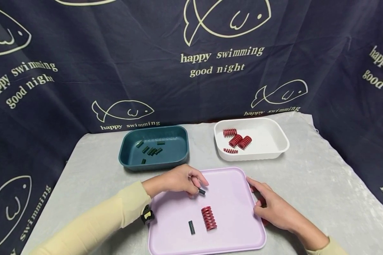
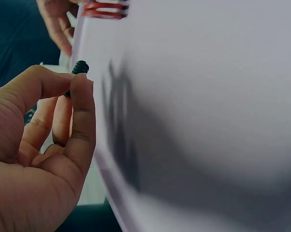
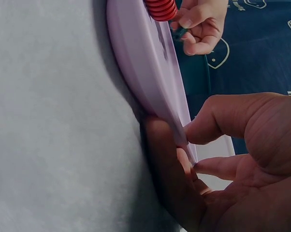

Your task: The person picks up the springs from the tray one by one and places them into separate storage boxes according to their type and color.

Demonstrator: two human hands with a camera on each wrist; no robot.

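My left hand (image 1: 178,180) pinches a small dark green coil spring (image 2: 80,67) between thumb and forefinger, above the upper middle of the pale purple tray (image 1: 234,202). On that tray lie a large red coil spring (image 1: 209,218) and, to its left, another small dark green spring (image 1: 192,227). At the tray's right side, my right hand (image 1: 276,209) grips the rim; the right wrist view has the thumb (image 3: 208,123) on the rim and a finger (image 3: 167,159) against the outer wall underneath. Part of the held spring is hidden by the fingertips.
Behind the tray on the left stands a dark teal bin (image 1: 122,156) with several small green springs. A white bin (image 1: 281,141) with several red springs stands at the back right. Grey cloth (image 1: 322,184) covers the table, and a navy printed curtain (image 1: 166,81) hangs behind.
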